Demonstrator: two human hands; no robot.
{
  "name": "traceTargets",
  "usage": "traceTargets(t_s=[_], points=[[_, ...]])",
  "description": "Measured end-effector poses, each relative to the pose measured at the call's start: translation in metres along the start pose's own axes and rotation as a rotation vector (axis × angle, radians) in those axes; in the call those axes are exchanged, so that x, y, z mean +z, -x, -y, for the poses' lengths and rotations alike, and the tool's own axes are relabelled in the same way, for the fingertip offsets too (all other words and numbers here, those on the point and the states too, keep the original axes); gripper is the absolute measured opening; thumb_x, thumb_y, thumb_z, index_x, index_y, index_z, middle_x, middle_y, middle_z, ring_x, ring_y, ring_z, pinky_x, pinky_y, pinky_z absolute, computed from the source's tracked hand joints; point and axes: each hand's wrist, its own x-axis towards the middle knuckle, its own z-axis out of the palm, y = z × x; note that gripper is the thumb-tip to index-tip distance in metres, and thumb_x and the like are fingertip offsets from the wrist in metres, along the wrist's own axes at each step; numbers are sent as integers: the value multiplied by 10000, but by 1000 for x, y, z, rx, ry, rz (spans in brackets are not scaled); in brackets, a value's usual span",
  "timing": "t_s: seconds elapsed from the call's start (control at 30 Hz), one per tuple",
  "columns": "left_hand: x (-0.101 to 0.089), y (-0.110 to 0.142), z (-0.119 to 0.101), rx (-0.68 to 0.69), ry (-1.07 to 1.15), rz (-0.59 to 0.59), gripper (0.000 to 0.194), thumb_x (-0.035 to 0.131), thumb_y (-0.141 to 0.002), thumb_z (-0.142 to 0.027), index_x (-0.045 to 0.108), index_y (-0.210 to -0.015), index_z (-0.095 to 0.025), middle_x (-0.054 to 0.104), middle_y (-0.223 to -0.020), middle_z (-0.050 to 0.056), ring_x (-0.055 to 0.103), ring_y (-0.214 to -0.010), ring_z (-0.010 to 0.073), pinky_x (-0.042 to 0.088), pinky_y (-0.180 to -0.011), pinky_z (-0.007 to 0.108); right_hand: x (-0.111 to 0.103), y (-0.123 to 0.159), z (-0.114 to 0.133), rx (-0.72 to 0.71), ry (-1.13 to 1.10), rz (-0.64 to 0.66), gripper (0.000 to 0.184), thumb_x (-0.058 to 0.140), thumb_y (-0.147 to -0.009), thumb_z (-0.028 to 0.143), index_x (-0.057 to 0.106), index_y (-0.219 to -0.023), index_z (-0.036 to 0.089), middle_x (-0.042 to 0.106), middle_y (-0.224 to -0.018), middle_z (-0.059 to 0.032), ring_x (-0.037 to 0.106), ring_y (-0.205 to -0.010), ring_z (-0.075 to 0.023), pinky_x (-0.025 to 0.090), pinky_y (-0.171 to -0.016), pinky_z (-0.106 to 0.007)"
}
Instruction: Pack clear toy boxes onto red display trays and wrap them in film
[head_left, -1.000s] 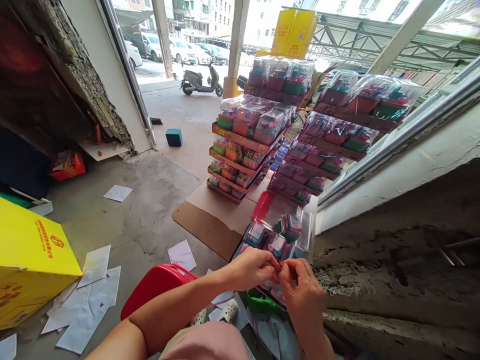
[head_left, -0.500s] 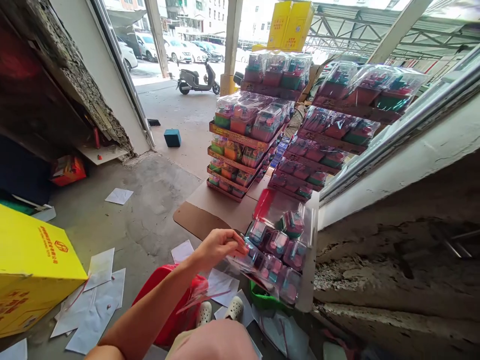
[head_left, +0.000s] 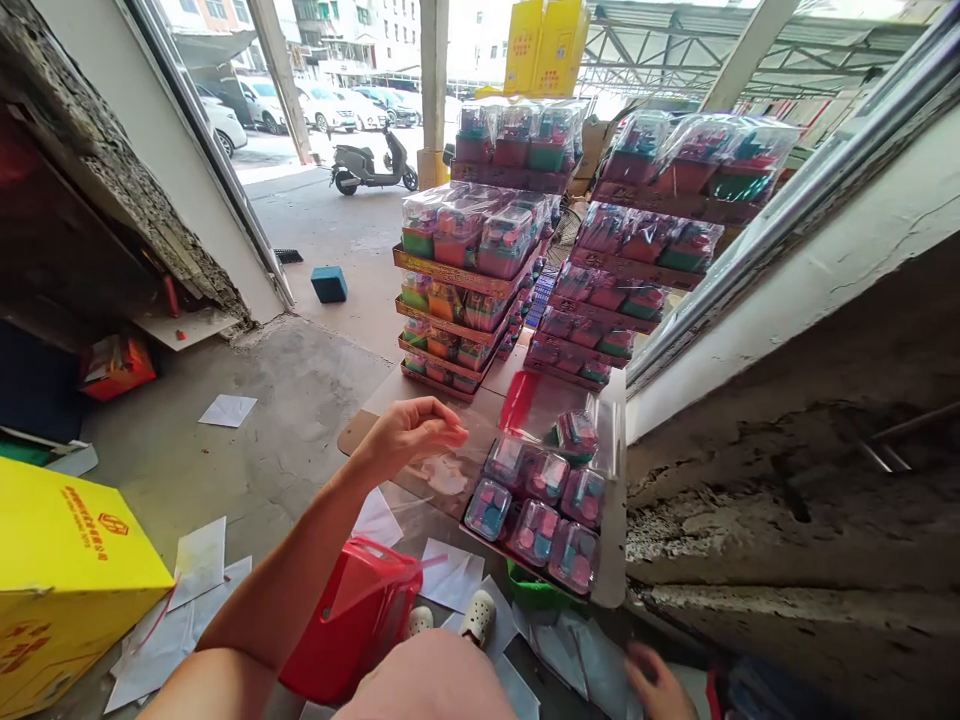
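My left hand (head_left: 424,428) is closed in a pinch over the left of the table, at the edge of a clear plastic film (head_left: 442,475) that is hard to see. Just right of it, a shallow tray (head_left: 517,568) holds several small clear-lidded boxes (head_left: 535,530) with pink and teal pieces inside. Another such box (head_left: 577,435) sits behind them, beside a clear sheet with a red part (head_left: 519,400). At the bottom right my right hand (head_left: 658,685) is partly in view and slightly blurred, fingers apart, with nothing seen in it.
Tall stacks of filled, film-wrapped trays (head_left: 472,270) stand on the back of the table (head_left: 611,575). A red bin (head_left: 330,640) is by my feet. Paper sheets (head_left: 229,410) litter the floor. A yellow carton (head_left: 82,540) is at left, a rough wall (head_left: 750,520) at right.
My left hand has drawn away from the tray, up and to the left. A front-left box now shows fully in the tray. My right hand has come into view at the bottom right.
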Motion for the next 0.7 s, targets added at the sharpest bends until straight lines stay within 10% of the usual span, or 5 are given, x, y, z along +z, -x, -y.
traceTargets(t_s=[0.2, 0.33, 0.5, 0.7], points=[[12, -7, -23, 93, -24, 33, 203, 687, -701, -322, 613, -743, -137, 730, -741, 38, 710, -747, 196, 541, -722, 285, 76, -53, 130, -277, -397, 376, 1012, 733, -603, 459, 177, -1444, 373, 255, -1503, -89, 527, -555, -83, 449, -433, -268], [17, -4, -37, 152, -44, 102, 195, 662, -739, -318, 620, -779, -132, 726, -773, 46, 704, -775, 191, 527, -752, 286, 103, -86, 211, -430, -477, 545, 848, 741, -592, 390, 386, -1360, 340, 510, -1319, -63, 539, -554, -82, 384, -397, -214], [8, -2, -41, 231, -110, 124, 220, 666, -769, -338, 657, -809, -122, 732, -805, 65, 689, -800, 182, 510, -764, 270, 94, -124, 257, -525, -538, 628, 292, 737, -592, 430, 670, -778, 215, 687, -799, -33, 587, -602, -133, 450, -509, -245], [1, -9, -39, 259, -126, 128, 255, 684, -758, -406, 669, -765, -152, 740, -808, 56, 662, -976, 252, 481, -905, 384, 34, -140, 302, -710, -606, 540, 333, 738, -625, 482, 664, -838, 237, 665, -999, -25, 615, -872, -165, 484, -767, -302]])
